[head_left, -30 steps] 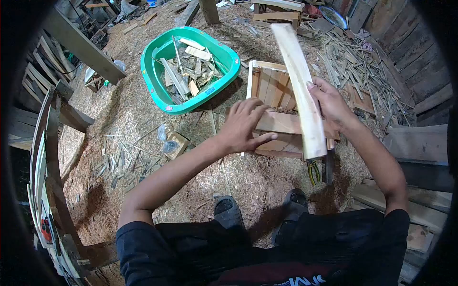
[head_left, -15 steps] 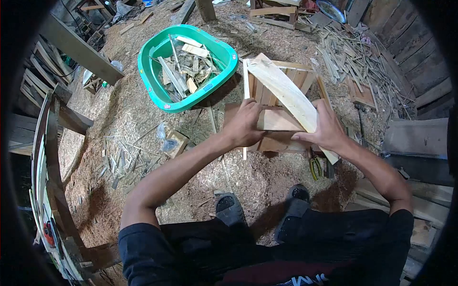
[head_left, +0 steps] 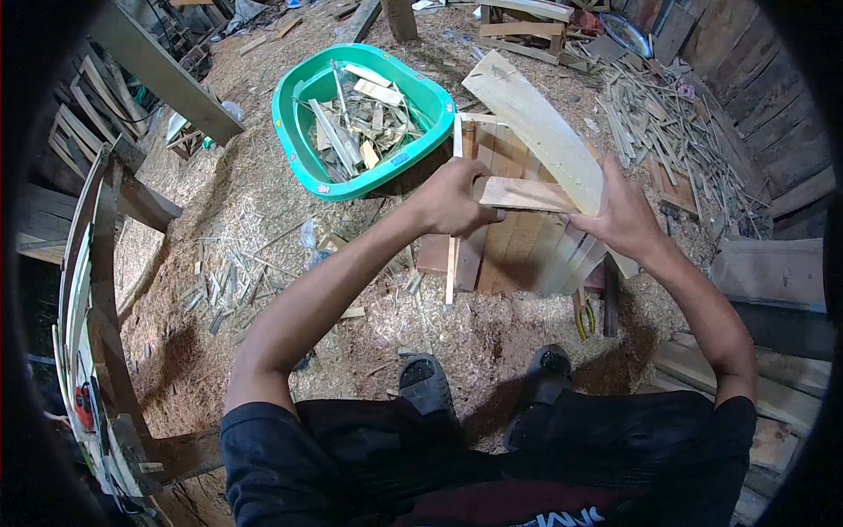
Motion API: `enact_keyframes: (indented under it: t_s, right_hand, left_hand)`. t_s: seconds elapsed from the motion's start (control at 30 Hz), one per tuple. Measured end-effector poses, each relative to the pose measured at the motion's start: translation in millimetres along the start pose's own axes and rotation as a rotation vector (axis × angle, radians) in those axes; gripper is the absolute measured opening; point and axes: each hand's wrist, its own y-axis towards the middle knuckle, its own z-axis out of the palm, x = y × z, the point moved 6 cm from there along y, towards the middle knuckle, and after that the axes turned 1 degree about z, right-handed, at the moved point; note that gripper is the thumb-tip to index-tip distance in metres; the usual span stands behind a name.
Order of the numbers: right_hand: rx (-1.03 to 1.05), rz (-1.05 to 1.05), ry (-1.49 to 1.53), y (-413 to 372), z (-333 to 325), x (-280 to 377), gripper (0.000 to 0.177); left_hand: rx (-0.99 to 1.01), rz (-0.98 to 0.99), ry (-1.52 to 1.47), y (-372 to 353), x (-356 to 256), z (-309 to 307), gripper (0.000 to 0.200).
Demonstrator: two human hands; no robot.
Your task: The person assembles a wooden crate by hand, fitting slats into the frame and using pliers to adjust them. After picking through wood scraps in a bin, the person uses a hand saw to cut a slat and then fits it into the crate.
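Curved board (head_left: 540,123): its far end, seen over the slatted panel (head_left: 509,255) half a second ago, has been carried past that panel's far edge; the board is held aslant above the slats.
Short board (head_left: 527,193): held crosswise over the panel, its right end met by the curved board; whether the two are fastened cannot be told.
Left hand (head_left: 452,198): grip closed round the short board's left end, thumb laid along the near side.
Right hand (head_left: 625,215): grip closed on the curved board where the short board is met, thumb on the near side.
Pliers (head_left: 580,318): seen near the panel's near right corner.
Green basin (head_left: 430,140): heaped with wood scraps (head_left: 379,117), set left of the panel.
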Motion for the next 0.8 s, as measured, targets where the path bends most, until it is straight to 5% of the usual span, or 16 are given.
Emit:
enact_keyframes:
  t_s: [0.03,0.13,0.53,0.63,0.8]
  right_hand:
    - [0.002,0.006,-0.021,1,3,-1,0.061]
    - [0.140,0.085,-0.166,1,16,-4,0.062]
    - [0.021,0.101,0.383,28,47,-24,0.063]
    - [-0.043,0.033,0.549,61,65,-2,0.063]
    - [0.064,0.089,0.780,146,103,48,0.051]
  left_hand:
    - [0.039,-0.009,0.026,2,7,1,0.042]
    - [-0.353,0.519,0.381,12,19,3,0.052]
    - [-0.216,0.427,0.490,45,57,22,0.075]
    - [-0.255,0.522,0.211,26,59,10,0.074]
    - [-0.480,0.451,0.179,-12,130,-58,0.047]
